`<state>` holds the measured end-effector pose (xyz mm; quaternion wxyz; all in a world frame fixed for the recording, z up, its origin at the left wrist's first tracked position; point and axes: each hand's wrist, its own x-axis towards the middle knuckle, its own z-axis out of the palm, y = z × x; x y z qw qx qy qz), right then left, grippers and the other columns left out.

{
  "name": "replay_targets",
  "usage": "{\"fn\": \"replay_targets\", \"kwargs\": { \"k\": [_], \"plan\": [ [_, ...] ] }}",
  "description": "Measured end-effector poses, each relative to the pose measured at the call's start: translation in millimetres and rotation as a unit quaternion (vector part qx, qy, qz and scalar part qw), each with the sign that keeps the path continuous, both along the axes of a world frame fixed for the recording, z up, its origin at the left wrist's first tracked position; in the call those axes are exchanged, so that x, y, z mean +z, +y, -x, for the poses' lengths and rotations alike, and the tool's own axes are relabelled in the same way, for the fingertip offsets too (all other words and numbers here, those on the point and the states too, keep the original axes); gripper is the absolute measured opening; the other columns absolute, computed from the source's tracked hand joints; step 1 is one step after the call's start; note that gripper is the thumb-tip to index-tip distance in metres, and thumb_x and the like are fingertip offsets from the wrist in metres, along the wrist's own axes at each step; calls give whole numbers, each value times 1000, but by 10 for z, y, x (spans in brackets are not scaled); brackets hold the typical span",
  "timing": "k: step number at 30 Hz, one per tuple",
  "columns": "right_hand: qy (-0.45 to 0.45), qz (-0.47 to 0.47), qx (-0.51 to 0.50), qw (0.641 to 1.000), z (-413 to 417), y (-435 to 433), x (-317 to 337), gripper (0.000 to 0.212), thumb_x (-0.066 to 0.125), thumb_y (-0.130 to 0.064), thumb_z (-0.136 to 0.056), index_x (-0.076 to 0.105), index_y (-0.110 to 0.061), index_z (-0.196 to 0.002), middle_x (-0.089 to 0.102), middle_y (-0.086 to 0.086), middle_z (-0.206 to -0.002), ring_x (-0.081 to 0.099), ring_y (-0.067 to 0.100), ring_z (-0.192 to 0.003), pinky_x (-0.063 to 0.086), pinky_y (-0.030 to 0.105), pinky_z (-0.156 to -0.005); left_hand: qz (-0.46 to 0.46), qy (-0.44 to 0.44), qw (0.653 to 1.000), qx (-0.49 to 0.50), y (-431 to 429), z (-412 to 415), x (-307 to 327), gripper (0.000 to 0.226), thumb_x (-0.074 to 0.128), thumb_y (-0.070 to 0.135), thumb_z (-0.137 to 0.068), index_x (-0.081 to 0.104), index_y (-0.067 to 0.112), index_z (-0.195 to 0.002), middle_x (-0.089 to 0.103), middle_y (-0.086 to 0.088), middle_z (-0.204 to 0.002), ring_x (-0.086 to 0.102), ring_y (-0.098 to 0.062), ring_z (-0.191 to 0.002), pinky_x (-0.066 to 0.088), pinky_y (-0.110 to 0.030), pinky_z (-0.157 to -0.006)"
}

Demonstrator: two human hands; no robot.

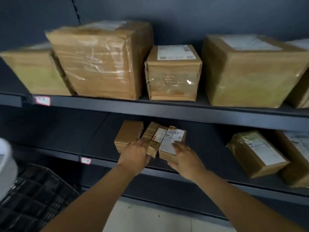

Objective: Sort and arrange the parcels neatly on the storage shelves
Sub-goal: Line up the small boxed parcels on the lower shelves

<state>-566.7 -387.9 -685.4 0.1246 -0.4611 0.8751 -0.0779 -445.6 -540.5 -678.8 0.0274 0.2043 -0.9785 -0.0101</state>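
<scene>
Left hand: lay over the near ends of the plain box and the taped parcel; fingertips hidden, grip impossible to tell.
Right hand: fingers straight and flat on the labelled box, thumb spread aside.
Small parcels: three brown cardboard blocks, side by side on the dark lower shelf — the middle one tilted, wrapped in shiny tape.
Upper shelf: bigger cartons with wrinkled glossy tape.
Hard to read: label print was blurred; boxes at the right edge were cut off.
</scene>
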Motion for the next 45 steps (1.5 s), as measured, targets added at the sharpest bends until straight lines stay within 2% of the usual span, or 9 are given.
{"fn": "replay_targets", "kwargs": {
  "k": [7, 12, 16, 21, 25, 30, 34, 36, 45],
  "plan": [
    [1, -3, 42, 999, 287, -226, -602, 71, 46, -50, -94, 12, -27, -151, -3, -5, -160, -3, 19, -146, 6, 43, -117, 32, 35, 999, -2, -111, 519, -702, 65, 40, 45, -96, 25, 8, -147, 28, -9, -153, 21, -23, -142, 20, -34, -115],
    [16, 40, 19, 999, 400, -4, -730, 65, 45, -51, -93, 21, -27, -149, 6, -7, -159, 2, 18, -146, 10, 43, -118, 18, 45, 998, 27, -33, 631, -962, 70, 45, 51, -93, 28, 11, -147, 25, -7, -155, 19, -22, -143, 20, -39, -115],
    [19, 42, -20, 999, 556, 272, -679, 59, 47, -51, -92, 29, -26, -142, 16, -6, -156, 12, 19, -144, 17, 43, -117, 19, 69, 997, 29, -24, 697, -932, 61, 60, 40, -86, 43, 16, -139, 43, -5, -145, 35, -24, -134, 24, -37, -113],
    [47, 53, -65, 995, 685, 533, -628, 55, 48, -52, -91, 34, -22, -136, 33, -4, -141, 33, 20, -131, 31, 34, -106, -36, 87, 995, 34, 84, 789, -900, 50, 63, 35, -85, 50, 24, -132, 47, 3, -135, 33, -25, -134, 20, -54, -112],
    [89, 46, -98, 990, 697, 724, -630, 53, 44, -57, -90, 39, -21, -129, 40, -2, -133, 38, 21, -126, 33, 34, -104, -134, 149, 980, -17, 267, 874, -936, 45, 67, 28, -82, 59, 16, -124, 51, -2, -132, 44, -27, -123, 39, -37, -103],
    [109, 20, -127, 986, 744, 919, -606, 66, 35, -67, -88, 31, -25, -140, 35, -3, -136, 35, 22, -130, 30, 39, -109, -292, 243, 925, 25, 502, 930, -827, 41, 65, 29, -87, 56, 20, -126, 52, 2, -123, 51, -12, -113, 39, -19, -94],
    [104, 12, -123, 987, 807, 938, -604, 59, 39, -57, -92, 33, -26, -142, 33, -1, -135, 37, 24, -127, 31, 37, -108, -473, 297, 822, 112, 594, 980, -802, 23, 60, 29, -91, 57, 26, -114, 64, -1, -113, 61, -14, -100, 50, -31, -89],
    [107, 7, -122, 987, 821, 913, -600, 55, 42, -52, -93, 37, -24, -140, 34, 0, -134, 39, 25, -125, 33, 36, -106, -507, 294, 795, 155, 602, 978, -838, 29, 55, 34, -93, 55, 24, -120, 65, -3, -115, 62, -19, -102, 50, -40, -93],
    [74, 2, -131, 989, 823, 897, -603, 57, 46, -50, -93, 33, -23, -142, 29, 2, -137, 32, 26, -131, 38, 35, -104, -515, 272, 797, 161, 603, 889, -765, 43, 40, 41, -98, 44, 22, -137, 58, -1, -125, 55, -18, -113, 43, -44, -102]
  ]
}}
